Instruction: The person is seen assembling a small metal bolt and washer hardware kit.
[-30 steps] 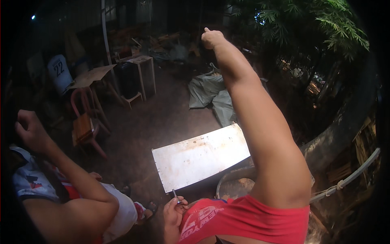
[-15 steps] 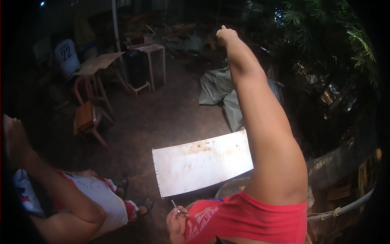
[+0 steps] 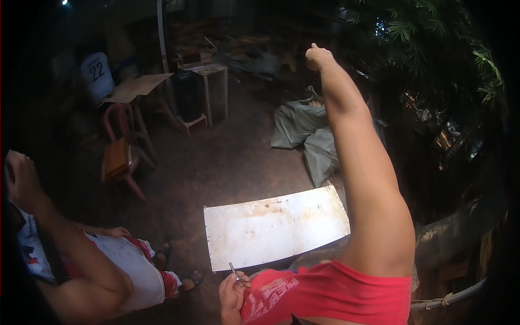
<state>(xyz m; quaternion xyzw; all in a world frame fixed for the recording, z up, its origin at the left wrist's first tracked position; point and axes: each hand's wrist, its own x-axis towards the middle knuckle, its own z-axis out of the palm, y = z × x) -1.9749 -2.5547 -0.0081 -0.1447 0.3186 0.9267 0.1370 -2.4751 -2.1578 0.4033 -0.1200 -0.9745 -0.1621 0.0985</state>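
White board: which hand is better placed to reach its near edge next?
Left, probably. The left hand holds a thin metal pin beside the white board, at its near edge. The right hand is a fist raised far beyond.

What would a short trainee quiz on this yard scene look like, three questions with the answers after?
1. True or false: the right hand is raised in a fist, well clear of the white sheet.
2. Which does the left hand hold? A: a thin metal pin. B: a hammer. C: a rope.
3. What colour is the frame of the chair on the dirt floor?

Key: 1 true; 2 A; 3 red.
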